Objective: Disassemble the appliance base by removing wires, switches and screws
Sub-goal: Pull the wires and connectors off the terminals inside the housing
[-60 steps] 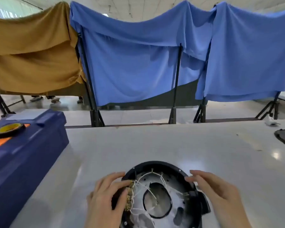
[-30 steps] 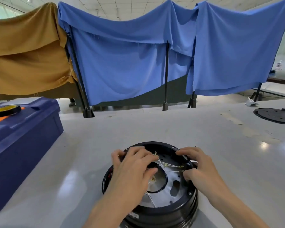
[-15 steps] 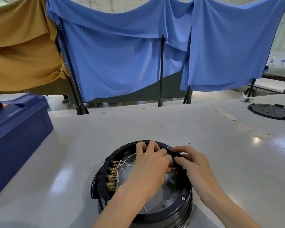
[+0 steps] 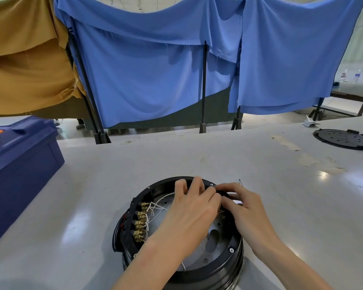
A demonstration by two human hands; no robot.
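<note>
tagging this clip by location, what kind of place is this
Probably a workshop bay: a grey worktable, blue cloths hung on stands as dividers, and an opened appliance base with exposed wires.

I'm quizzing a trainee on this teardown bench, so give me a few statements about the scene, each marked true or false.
1. Both the left hand and the right hand are at the far rim of the base. True.
2. The brass connectors sit on the right inside the base. False: they line its left inner wall.
3. A blue box stands on the table to the left. True.
4. The black round lid touches the base. False: it lies apart, far off at the table's right edge.
5. Every cloth hanging behind is blue. False: the cloth on the left is yellow-brown.
</note>
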